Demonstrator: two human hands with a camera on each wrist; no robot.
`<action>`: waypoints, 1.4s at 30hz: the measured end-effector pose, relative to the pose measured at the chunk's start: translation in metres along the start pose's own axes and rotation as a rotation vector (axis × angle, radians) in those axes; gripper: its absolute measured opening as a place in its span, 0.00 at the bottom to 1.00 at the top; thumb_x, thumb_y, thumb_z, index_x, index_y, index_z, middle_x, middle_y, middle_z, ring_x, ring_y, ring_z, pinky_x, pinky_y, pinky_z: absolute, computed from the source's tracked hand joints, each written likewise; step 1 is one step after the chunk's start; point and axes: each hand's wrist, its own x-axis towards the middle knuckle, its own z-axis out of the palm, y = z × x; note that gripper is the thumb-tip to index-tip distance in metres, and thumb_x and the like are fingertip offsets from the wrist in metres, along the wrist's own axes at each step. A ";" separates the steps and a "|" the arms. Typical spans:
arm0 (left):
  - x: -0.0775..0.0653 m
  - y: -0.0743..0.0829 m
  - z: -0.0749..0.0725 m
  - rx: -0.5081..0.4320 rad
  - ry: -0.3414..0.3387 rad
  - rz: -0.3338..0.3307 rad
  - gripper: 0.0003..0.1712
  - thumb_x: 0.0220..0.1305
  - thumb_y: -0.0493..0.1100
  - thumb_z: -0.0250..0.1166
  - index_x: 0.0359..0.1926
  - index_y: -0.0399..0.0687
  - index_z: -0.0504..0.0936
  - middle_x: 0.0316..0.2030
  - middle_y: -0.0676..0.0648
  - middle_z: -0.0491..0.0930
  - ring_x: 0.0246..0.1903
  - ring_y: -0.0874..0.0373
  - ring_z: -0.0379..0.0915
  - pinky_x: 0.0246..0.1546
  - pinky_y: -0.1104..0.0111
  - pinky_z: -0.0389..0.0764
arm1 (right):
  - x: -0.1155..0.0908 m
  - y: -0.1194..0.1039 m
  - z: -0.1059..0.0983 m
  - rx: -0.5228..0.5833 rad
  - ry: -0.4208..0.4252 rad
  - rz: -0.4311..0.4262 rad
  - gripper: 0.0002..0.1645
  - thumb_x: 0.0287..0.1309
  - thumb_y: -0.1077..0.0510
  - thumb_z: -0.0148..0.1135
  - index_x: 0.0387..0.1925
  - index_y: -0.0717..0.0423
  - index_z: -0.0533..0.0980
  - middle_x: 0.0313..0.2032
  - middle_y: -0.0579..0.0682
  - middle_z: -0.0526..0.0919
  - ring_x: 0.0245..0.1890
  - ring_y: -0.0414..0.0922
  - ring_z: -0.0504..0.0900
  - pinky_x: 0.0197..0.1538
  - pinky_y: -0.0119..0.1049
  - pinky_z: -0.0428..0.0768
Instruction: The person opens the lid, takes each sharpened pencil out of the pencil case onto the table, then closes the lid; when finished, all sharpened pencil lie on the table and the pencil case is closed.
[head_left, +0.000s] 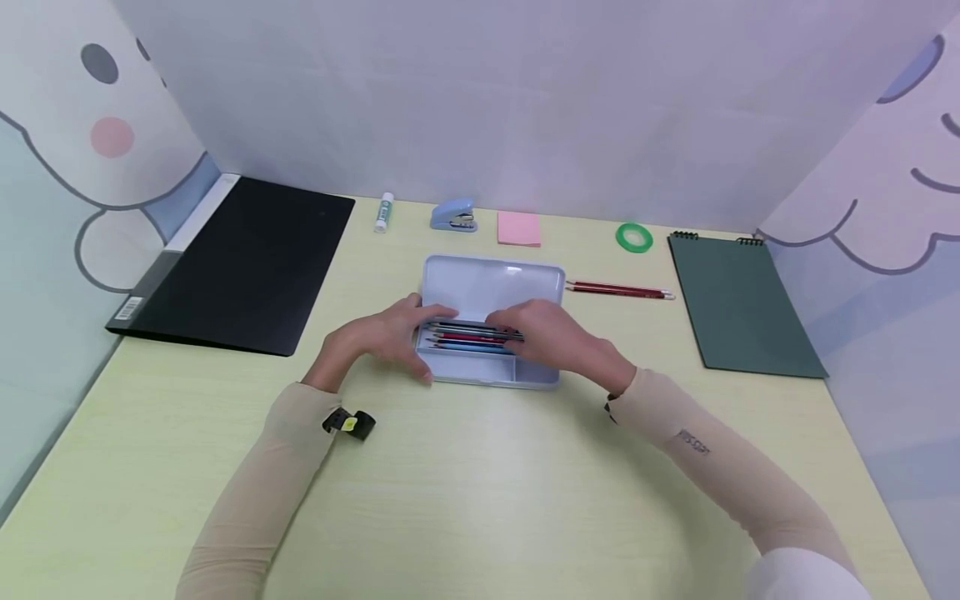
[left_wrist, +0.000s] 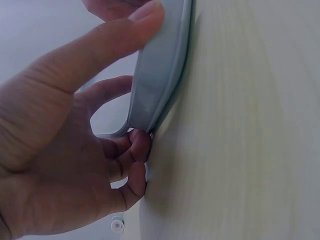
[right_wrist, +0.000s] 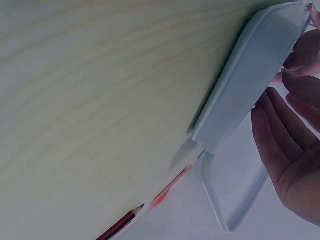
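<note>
A pale blue pencil case (head_left: 468, 367) lies open on the table, its lid (head_left: 480, 286) folded back flat behind it. Several pencils (head_left: 465, 338), dark, red and blue, lie side by side in its long compartment. My left hand (head_left: 386, 335) grips the case's left end, thumb at the front side and fingers round the back corner. Over the pencils' right ends reaches my right hand (head_left: 555, 335), thumb and fingers curled down and pinching at a pencil; the fingertips are partly hidden by the case wall in the right wrist view. Two red pencils (head_left: 619, 290) lie beside the lid.
A black folder (head_left: 247, 267) lies at the left, a dark green spiral pad (head_left: 750, 308) at the right. Along the back stand a glue stick (head_left: 384, 213), a blue stapler (head_left: 454, 216), pink sticky notes (head_left: 518, 228) and a green tape roll (head_left: 621, 239).
</note>
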 end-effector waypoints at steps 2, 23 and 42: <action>0.000 0.001 0.000 -0.001 -0.001 0.000 0.59 0.42 0.52 0.83 0.74 0.61 0.62 0.58 0.37 0.61 0.59 0.43 0.60 0.57 0.52 0.68 | 0.001 -0.002 0.002 -0.024 -0.014 0.013 0.20 0.58 0.62 0.70 0.53 0.53 0.83 0.46 0.49 0.89 0.41 0.44 0.85 0.48 0.41 0.82; 0.000 0.000 0.000 0.009 0.003 0.015 0.58 0.42 0.53 0.82 0.74 0.61 0.62 0.59 0.36 0.61 0.59 0.43 0.60 0.56 0.51 0.69 | 0.013 -0.017 0.013 -0.333 -0.004 0.024 0.13 0.63 0.62 0.63 0.49 0.51 0.84 0.33 0.50 0.89 0.21 0.42 0.77 0.25 0.32 0.72; 0.000 -0.001 0.001 0.008 0.010 0.011 0.58 0.42 0.53 0.82 0.74 0.62 0.62 0.59 0.37 0.61 0.59 0.43 0.60 0.57 0.51 0.70 | 0.017 -0.015 0.016 -0.388 0.006 -0.105 0.18 0.65 0.66 0.58 0.51 0.47 0.82 0.24 0.50 0.86 0.16 0.41 0.68 0.24 0.32 0.63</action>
